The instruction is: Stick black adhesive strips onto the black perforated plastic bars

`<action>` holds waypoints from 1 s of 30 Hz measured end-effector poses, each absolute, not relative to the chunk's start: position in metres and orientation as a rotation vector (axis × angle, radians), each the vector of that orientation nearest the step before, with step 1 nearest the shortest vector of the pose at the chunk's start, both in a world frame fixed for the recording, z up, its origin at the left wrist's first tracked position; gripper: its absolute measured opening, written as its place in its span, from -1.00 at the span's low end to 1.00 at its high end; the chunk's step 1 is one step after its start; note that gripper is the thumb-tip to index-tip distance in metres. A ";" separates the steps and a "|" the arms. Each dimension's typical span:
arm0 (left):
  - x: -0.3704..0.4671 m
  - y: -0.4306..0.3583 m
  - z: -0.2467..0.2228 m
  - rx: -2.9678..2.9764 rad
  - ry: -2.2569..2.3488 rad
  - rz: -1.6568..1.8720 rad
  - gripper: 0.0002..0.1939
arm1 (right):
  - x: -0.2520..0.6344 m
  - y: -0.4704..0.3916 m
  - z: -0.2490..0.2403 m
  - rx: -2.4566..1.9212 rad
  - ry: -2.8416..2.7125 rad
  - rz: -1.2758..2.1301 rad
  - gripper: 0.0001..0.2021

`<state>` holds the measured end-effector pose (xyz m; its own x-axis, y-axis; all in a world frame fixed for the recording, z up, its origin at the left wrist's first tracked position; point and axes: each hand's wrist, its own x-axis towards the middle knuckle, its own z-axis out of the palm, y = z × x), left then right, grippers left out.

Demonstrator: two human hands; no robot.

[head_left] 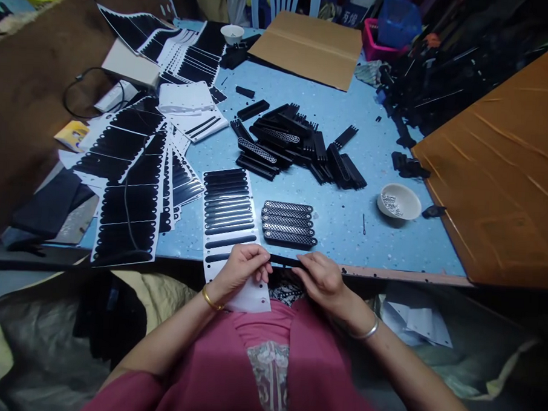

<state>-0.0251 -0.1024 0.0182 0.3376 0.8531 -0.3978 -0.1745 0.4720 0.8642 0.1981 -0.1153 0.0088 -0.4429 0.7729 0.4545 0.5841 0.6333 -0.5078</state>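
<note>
Between my two hands, at the table's front edge, stretches a thin black strip (286, 260). My left hand (246, 265) pinches its left end, thumb against the fingers. At the other end, my right hand (323, 277) closes thumb and fingers on it. A white sheet of black rounded strips (228, 212) lies under and beyond my left hand, its lower part hanging over the edge. Just past the held strip, several black perforated bars (288, 223) lie side by side in a neat block, with small round ends showing.
Farther back is a heap of black plastic pieces (295, 140). A white bowl of small metal parts (399, 202) stands at right, near an orange-brown panel (503, 161). More sheets of black strips (131, 193) overlap at left. Cardboard (308, 46) lies at the back.
</note>
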 end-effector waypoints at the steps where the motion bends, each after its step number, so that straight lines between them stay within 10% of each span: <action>1: -0.026 -0.102 0.018 0.849 1.008 0.761 -0.63 | 0.197 -0.114 0.008 -1.062 -2.179 0.366 -0.80; 10: -0.024 -0.105 0.008 0.997 1.160 0.693 -0.48 | 0.207 -0.111 0.018 -1.103 -2.243 0.267 -0.80; 30: -0.031 -0.085 -0.002 2.020 1.431 0.878 -0.89 | 0.231 -0.086 0.016 -1.140 -2.151 0.377 -0.83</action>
